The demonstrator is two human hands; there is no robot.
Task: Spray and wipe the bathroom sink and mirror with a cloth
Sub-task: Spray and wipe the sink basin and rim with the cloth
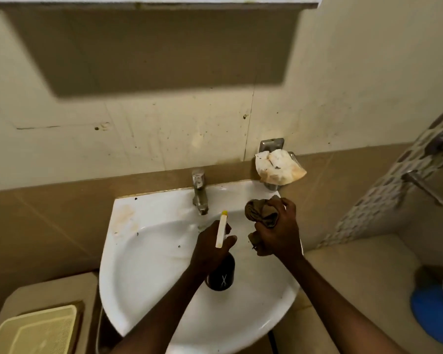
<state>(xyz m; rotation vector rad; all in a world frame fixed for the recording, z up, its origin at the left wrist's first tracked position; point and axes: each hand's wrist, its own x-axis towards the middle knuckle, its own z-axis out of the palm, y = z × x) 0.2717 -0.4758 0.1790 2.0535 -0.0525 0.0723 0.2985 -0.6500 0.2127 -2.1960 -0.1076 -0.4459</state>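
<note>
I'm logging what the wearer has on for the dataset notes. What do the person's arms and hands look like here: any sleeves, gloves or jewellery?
Both forearms are bare as far as the frame shows, with no sleeve edge in view. The left hand and the right hand wear no gloves. No watch or bracelet shows at either wrist. Rings cannot be made out.

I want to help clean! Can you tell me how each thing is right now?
Spray bottle: held in left hand, nozzle toward the tap.
Cloth: bunched in right hand.
Sink: stained, dark specks.
Tap: no water seen running.
Soap dish: holds crumpled, stained wrapper.
</note>
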